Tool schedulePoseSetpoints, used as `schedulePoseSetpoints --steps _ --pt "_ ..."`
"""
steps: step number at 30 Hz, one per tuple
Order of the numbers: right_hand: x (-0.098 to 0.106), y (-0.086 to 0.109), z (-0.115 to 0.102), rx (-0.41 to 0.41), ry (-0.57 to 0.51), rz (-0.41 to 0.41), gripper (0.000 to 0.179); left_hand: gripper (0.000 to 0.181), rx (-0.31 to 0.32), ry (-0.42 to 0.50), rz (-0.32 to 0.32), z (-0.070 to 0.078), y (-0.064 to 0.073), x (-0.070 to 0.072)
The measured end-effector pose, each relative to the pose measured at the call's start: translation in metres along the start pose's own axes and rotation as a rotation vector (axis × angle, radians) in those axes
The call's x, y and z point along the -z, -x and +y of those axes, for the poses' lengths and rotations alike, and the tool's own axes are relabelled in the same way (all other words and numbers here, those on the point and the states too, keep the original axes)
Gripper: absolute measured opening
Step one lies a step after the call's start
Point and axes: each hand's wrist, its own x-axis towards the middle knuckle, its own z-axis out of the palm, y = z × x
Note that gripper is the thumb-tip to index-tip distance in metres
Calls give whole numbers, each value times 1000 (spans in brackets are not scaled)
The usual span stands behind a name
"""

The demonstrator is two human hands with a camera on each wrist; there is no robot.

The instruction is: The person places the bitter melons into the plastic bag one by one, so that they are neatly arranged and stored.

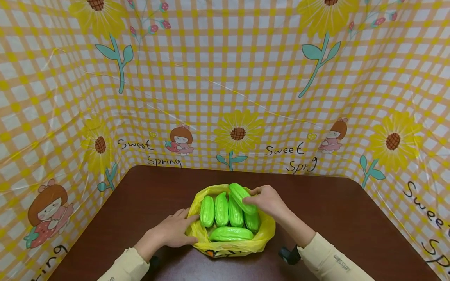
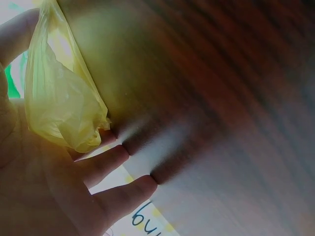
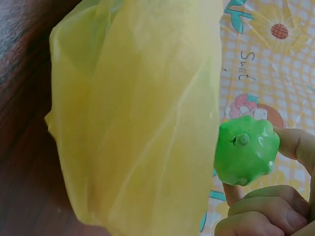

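Observation:
My right hand pinches a green bitter melon between thumb and fingers, tilted above the right side of a yellow plastic bag. In the right wrist view, the lobed stem end of that bitter melon shows beside the bag's wall. Several other green bitter melons lie inside the open bag, one of them crosswise at the near side. The left hand rests at the bag's left rim, thumb and a finger over the edge. Its other fingers are straight and touch the table.
Under the bag is a dark brown table. Yellow checked cloth with sunflowers and lettering hangs on the left, back and right sides. A dark object, partly hidden by the right sleeve, is near the wrist.

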Motion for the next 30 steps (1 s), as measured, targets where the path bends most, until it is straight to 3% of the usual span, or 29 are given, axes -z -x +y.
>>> schedulePoseSetpoints --steps 11,17,23,30 --pt "-22 -4 -7 -1 38 19 41 77 10 7 3 3 3 4" --pt "-29 -6 -10 -11 61 14 24 77 1 3 3 1 2 2" --pt "-32 -4 -13 -2 53 -32 56 76 -4 6 4 1 2 2" --pt "-33 -2 -15 18 125 -33 60 77 7 -2 7 2 2 3"
